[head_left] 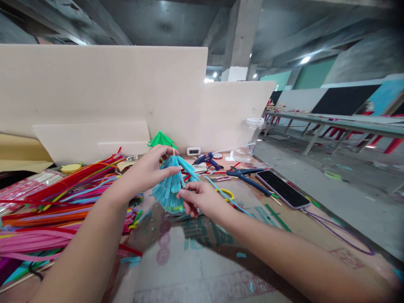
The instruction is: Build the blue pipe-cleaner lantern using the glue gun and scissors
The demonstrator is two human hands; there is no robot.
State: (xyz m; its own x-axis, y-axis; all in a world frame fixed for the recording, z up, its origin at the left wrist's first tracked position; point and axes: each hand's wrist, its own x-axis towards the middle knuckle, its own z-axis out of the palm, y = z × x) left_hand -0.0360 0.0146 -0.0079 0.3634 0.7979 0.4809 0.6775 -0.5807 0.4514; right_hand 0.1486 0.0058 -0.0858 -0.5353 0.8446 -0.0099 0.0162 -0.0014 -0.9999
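Pinching turquoise, tiered, strip-built cone point(164, 188) at peak with left hand point(155, 165), at side with right hand point(202, 198), over tabletop point(202, 269).
Crowding left: multicoloured fuzzy stems point(59, 215); behind: dark-blue glue gun point(207, 160); right: blue-handled pliers point(251, 179), black-screened phone point(284, 188).

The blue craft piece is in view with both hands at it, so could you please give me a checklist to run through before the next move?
1. Left hand steadying the blue craft piece near its top: ok.
2. Right hand gripping a strip: cannot tell; its fingertips are at the piece's side, but their contact is unclear.
3. Glue gun out of the hands: ok, it lies on the table behind them.
4. Glue gun cool: cannot tell.
5. Pliers apart from the hands: ok, they lie beside the phone.
6. Work surface free of scraps: not ok, a blue scrap lies there.
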